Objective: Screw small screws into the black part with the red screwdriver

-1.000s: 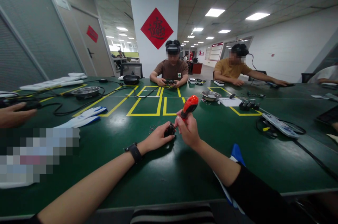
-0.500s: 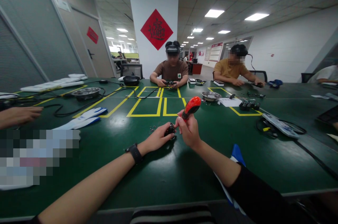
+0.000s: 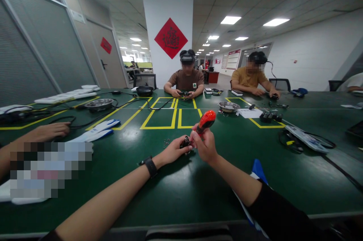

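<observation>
My left hand [image 3: 173, 151], with a dark watch on its wrist, is closed around a small black part with a metal top [image 3: 186, 142], low over the green table. In my right hand [image 3: 207, 145] is a screwdriver [image 3: 207, 120] with a red and black handle, its handle end pointing up and to the right. The right fingertips meet the left hand's part; the driver's tip is hidden among the fingers. Several small screws [image 3: 166, 142] lie on the table just beyond my left hand.
Work gloves [image 3: 96, 130] lie at left near another person's hand [image 3: 53, 130]; another blue-white glove [image 3: 259, 171] lies under my right forearm. Metal bowls [image 3: 99, 104] [image 3: 228, 107], black parts [image 3: 270, 116] and a power strip [image 3: 305, 139] stand farther off. Two people sit opposite.
The view has shifted slightly, so the scene sits a little lower and to the right. The neighbour's hand at left reaches farther in. My hands keep the same grip on the part and screwdriver.
</observation>
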{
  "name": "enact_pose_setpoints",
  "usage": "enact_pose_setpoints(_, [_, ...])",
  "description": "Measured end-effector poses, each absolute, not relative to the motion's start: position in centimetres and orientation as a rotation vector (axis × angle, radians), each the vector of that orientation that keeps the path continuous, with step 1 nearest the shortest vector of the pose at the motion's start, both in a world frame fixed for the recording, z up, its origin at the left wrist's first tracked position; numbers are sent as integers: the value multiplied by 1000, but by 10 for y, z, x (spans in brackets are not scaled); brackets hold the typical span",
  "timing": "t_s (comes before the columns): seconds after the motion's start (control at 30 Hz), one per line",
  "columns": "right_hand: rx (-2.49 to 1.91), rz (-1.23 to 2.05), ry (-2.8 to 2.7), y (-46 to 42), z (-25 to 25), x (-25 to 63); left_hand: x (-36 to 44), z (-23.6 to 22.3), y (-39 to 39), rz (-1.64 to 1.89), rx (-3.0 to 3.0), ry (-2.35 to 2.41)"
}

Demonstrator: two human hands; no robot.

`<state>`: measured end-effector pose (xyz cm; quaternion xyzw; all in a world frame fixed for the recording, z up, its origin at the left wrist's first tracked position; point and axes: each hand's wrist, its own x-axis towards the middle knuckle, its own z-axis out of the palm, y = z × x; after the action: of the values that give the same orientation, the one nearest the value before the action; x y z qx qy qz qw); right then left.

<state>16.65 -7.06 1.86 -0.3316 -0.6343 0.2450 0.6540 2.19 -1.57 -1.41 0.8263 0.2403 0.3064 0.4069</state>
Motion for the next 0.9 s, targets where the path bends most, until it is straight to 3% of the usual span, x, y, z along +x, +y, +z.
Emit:
enact_pose_setpoints(0.2, [-870,357,-1507,-72,26,169,21,-11,-18,799,2137,690])
enact_pose_setpoints(0.63, [-516,818,-1378,-68,28,164,18,-9,-21,822,2103,620])
enact_pose_setpoints(0.9, [-648,598,-1439,-73,33,163,17,-7,-21,823,2144,654])
